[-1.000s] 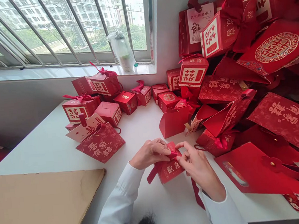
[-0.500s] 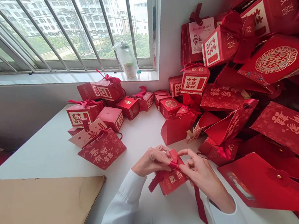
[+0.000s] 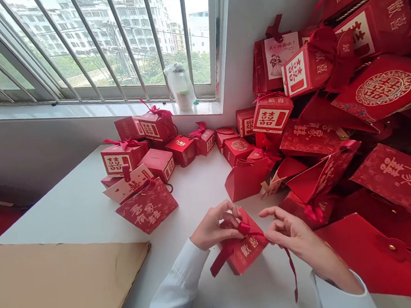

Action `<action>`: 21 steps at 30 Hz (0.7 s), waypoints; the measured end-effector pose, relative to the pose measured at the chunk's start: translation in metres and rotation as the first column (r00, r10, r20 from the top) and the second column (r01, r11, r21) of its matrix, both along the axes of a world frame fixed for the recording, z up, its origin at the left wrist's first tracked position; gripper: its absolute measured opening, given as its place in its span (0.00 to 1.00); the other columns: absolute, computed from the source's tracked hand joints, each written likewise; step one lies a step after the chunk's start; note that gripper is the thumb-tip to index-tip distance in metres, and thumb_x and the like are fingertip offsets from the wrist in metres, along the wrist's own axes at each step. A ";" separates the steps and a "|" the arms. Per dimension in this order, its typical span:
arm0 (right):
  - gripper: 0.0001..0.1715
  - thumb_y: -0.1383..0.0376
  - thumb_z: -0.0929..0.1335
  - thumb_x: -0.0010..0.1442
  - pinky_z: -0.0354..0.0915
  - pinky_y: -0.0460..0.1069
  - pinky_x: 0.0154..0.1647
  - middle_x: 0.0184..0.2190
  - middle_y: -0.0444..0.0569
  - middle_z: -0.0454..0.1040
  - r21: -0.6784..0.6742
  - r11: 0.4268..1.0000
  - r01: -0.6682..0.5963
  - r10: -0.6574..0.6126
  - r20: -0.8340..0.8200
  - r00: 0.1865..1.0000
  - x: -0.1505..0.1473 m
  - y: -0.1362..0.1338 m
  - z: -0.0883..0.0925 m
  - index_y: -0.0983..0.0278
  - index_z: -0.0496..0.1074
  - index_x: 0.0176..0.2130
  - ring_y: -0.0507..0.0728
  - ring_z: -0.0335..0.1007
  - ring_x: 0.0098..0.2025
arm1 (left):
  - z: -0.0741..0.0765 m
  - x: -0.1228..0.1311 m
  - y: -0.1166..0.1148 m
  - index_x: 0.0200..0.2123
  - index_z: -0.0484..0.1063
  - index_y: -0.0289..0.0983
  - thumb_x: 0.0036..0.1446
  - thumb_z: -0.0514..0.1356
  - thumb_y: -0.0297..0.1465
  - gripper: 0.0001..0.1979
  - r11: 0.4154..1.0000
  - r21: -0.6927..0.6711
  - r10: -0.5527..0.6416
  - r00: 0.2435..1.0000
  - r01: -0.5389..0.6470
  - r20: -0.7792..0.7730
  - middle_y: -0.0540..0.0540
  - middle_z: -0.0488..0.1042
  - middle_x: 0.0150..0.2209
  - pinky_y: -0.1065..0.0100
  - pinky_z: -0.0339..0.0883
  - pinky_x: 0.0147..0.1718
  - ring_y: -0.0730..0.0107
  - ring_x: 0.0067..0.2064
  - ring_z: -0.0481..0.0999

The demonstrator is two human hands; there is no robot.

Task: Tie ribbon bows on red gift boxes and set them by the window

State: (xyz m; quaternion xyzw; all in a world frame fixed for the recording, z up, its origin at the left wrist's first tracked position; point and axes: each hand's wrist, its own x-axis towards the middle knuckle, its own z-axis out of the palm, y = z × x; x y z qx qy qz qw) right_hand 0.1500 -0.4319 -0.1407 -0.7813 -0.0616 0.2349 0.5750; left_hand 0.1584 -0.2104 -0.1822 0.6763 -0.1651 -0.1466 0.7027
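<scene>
A small red gift box (image 3: 247,255) with gold characters lies on the white table in front of me. A dark red ribbon (image 3: 223,259) crosses its top, with a loop by my left fingers and one tail hanging off each side. My left hand (image 3: 214,227) is closed, pinching the ribbon loop at the box's upper left. On the right, my right hand (image 3: 292,235) pinches the other end of the ribbon between thumb and finger, just off the box's edge. That ribbon stretches taut across the box, and its tail dangles below my right hand.
Several red boxes (image 3: 122,158) and a red patterned bag (image 3: 147,206) stand at the back left. A tall heap of red bags and boxes (image 3: 392,172) fills the right. Brown cardboard (image 3: 66,283) covers the front left. A plastic-wrapped bottle (image 3: 181,87) stands on the windowsill.
My right hand has moved right, away from the box's middle, drawing the ribbon out tight. My left hand stays at the loop. The view has shifted slightly.
</scene>
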 end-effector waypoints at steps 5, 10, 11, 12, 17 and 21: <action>0.18 0.59 0.67 0.53 0.61 0.48 0.29 0.23 0.40 0.67 -0.016 0.996 0.089 -0.087 0.109 0.990 0.010 -0.005 0.001 0.63 0.66 0.44 0.52 0.64 0.27 | 0.003 0.002 0.002 0.30 0.72 0.34 0.46 0.69 0.34 0.12 0.999 0.049 -0.032 0.985 0.023 0.172 0.44 0.74 0.31 0.66 0.67 0.39 0.65 0.40 0.72; 0.18 0.60 0.66 0.53 0.59 0.46 0.23 0.25 0.40 0.67 -0.152 0.984 0.092 -0.062 0.195 0.979 0.015 -0.004 0.008 0.61 0.68 0.45 0.51 0.63 0.25 | 0.007 0.002 0.002 0.29 0.80 0.36 0.50 0.67 0.35 0.07 0.997 0.072 -0.057 0.966 0.040 0.254 0.43 0.75 0.30 0.65 0.65 0.45 0.63 0.45 0.68; 0.17 0.60 0.66 0.53 0.59 0.46 0.24 0.25 0.40 0.67 -0.211 0.974 0.077 -0.029 0.223 0.974 0.015 -0.004 0.011 0.60 0.69 0.45 0.51 0.63 0.25 | 0.007 0.002 0.003 0.29 0.80 0.37 0.51 0.66 0.35 0.07 0.997 0.071 -0.061 0.964 0.044 0.260 0.43 0.75 0.29 0.64 0.64 0.45 0.62 0.45 0.68; 0.17 0.61 0.66 0.54 0.60 0.46 0.27 0.26 0.41 0.68 -0.272 0.961 0.059 0.012 0.252 0.968 0.013 -0.005 0.014 0.60 0.70 0.44 0.52 0.64 0.26 | 0.008 0.002 0.003 0.29 0.81 0.38 0.52 0.66 0.36 0.08 0.997 0.069 -0.063 0.962 0.046 0.267 0.43 0.75 0.27 0.64 0.64 0.46 0.61 0.45 0.68; 0.08 0.65 0.65 0.55 0.60 0.47 0.31 0.29 0.42 0.71 -0.441 0.897 -0.008 0.155 0.298 0.942 0.006 -0.009 0.023 0.59 0.74 0.34 0.52 0.65 0.29 | 0.008 0.003 0.003 0.29 0.81 0.39 0.51 0.66 0.36 0.07 0.998 0.056 -0.046 0.966 0.032 0.253 0.43 0.75 0.28 0.64 0.65 0.45 0.61 0.45 0.68; 0.07 0.63 0.64 0.56 0.59 0.46 0.24 0.24 0.41 0.68 -0.336 0.940 -0.056 0.130 0.202 0.971 0.010 -0.005 0.023 0.60 0.70 0.29 0.51 0.63 0.24 | 0.010 0.002 0.003 0.30 0.81 0.40 0.51 0.66 0.37 0.07 0.997 0.068 -0.054 0.964 0.037 0.261 0.43 0.76 0.29 0.64 0.65 0.45 0.61 0.45 0.69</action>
